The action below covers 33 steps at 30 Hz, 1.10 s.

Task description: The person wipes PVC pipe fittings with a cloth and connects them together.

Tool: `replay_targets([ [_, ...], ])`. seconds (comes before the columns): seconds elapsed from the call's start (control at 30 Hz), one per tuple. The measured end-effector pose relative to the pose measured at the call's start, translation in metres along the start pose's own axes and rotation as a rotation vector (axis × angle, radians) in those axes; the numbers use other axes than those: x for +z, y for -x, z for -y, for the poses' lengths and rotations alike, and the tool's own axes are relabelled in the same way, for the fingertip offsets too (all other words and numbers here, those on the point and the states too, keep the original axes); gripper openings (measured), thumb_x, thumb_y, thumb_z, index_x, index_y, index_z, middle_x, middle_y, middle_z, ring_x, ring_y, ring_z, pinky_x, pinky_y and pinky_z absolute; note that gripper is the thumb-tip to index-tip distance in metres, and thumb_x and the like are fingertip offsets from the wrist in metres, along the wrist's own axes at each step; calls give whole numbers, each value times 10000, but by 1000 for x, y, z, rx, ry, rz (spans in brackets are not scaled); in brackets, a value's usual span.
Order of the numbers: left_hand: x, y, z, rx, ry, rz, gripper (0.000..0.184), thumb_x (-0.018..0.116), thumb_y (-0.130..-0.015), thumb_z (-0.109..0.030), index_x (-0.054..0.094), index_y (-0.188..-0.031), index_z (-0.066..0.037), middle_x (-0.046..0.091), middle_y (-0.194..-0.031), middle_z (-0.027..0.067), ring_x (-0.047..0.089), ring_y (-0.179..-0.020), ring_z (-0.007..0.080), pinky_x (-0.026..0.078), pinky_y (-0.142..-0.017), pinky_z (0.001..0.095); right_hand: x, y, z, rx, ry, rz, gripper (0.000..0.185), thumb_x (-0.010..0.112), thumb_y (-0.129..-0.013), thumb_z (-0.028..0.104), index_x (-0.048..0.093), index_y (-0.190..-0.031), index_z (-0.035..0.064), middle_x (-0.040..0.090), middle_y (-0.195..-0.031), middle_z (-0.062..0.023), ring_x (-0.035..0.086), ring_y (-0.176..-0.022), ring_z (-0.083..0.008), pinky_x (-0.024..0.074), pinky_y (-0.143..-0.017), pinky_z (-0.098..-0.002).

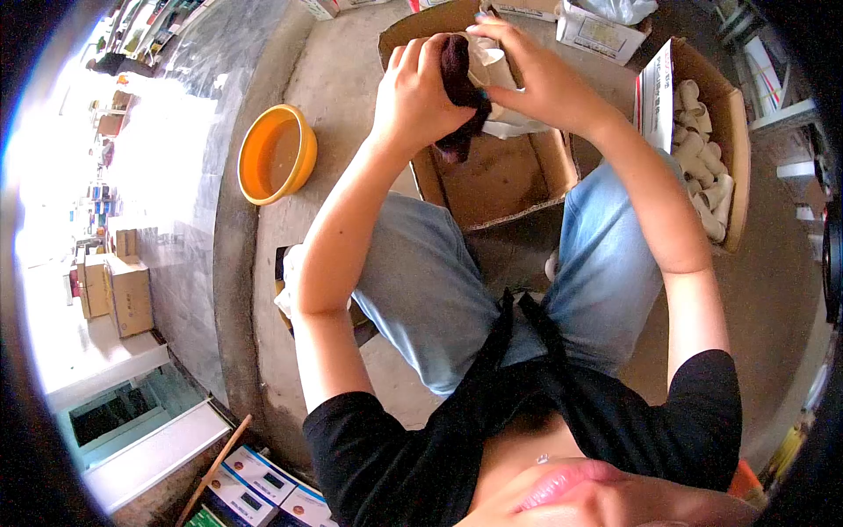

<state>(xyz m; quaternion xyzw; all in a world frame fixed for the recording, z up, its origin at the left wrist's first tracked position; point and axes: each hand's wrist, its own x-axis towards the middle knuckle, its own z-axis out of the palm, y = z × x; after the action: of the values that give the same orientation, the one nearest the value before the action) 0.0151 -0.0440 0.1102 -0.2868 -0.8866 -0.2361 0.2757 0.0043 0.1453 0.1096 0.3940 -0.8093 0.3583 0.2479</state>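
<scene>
My left hand is closed around a dark brown cloth, which hangs down below the fingers. Close beside it, my right hand curls its thumb and fingers around a white plastic pipe fitting. The cloth is against or very near the fitting; the exact contact is hidden. Both hands are above an open cardboard box between my knees. A pale plastic bag lies in that box, partly behind the hands.
To the right, another cardboard box holds several white pipe fittings. An orange basin stands on the floor at left. White cartons are at the back. Blue-and-white boxes and a wooden stick lie at lower left.
</scene>
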Motion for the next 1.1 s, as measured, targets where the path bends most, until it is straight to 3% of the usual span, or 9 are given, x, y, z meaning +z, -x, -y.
replay_targets([
  [0.03,0,0,3,15,-46,-33,756,767,-459,-239,455,-1127,-72,526,-1004,134,510,-955,340,437,-843,394,1,-2,1,-29,36,-100,487,663,-716,194,443,-1124,46,537,-1074,-146,566,-946,-280,454,-822,-360],
  [0.17,-1,3,17,216,-321,-116,672,723,-514,-198,478,-1130,-81,526,-1008,107,501,-950,303,435,-824,403,-14,7,-3,949,-995,68,217,545,-846,207,535,-1013,69,598,-940,-50,570,-759,-112,464,-656,-228],
  [0.3,-10,4,22,272,-403,-181,667,697,-498,-160,495,-1129,-89,522,-1056,82,496,-972,282,420,-842,401,8,11,25,1279,-1251,148,219,462,-884,260,556,-912,64,580,-745,-21,549,-632,-107,430,-525,-229],
  [0.47,-6,9,6,333,-364,-176,626,661,-502,-141,515,-1107,-76,522,-1059,87,497,-984,278,409,-856,396,25,16,15,1117,-1309,263,212,455,-879,242,550,-860,54,529,-625,-23,479,-472,-104,367,-408,-228],
  [0.5,-8,6,-5,411,-371,-231,387,559,-623,-134,543,-1000,-47,533,-977,73,510,-894,242,436,-776,360,26,19,13,1055,-1350,272,198,462,-874,232,552,-841,59,521,-607,-26,464,-444,-112,354,-391,-232],
  [0.63,2,9,-11,422,-275,-200,485,611,-567,-137,521,-1035,-47,530,-996,85,510,-915,264,433,-788,374,29,24,11,1037,-926,218,121,519,-817,158,561,-783,51,512,-586,-9,442,-428,-101,328,-375,-226],
  [0.7,6,11,-11,337,-165,-151,660,673,-452,-124,505,-1086,-52,527,-1050,98,506,-957,297,429,-829,395,24,21,12,1010,-723,218,132,580,-766,162,600,-758,32,548,-590,-26,497,-483,-120,381,-426,-266],
  [0.93,10,9,-14,331,-10,-143,646,740,-483,-160,466,-1060,-59,533,-996,123,529,-880,328,443,-799,408,5,22,8,557,-261,310,229,617,-724,238,622,-792,20,627,-709,-135,626,-677,-257,482,-625,-368],
  [1.1,7,8,-18,269,123,102,682,742,-481,-262,458,-1060,-39,531,-928,133,521,-870,309,433,-774,385,-6,14,8,310,139,430,208,579,-719,225,608,-809,40,620,-729,-166,618,-723,-324,497,-666,-415],
])
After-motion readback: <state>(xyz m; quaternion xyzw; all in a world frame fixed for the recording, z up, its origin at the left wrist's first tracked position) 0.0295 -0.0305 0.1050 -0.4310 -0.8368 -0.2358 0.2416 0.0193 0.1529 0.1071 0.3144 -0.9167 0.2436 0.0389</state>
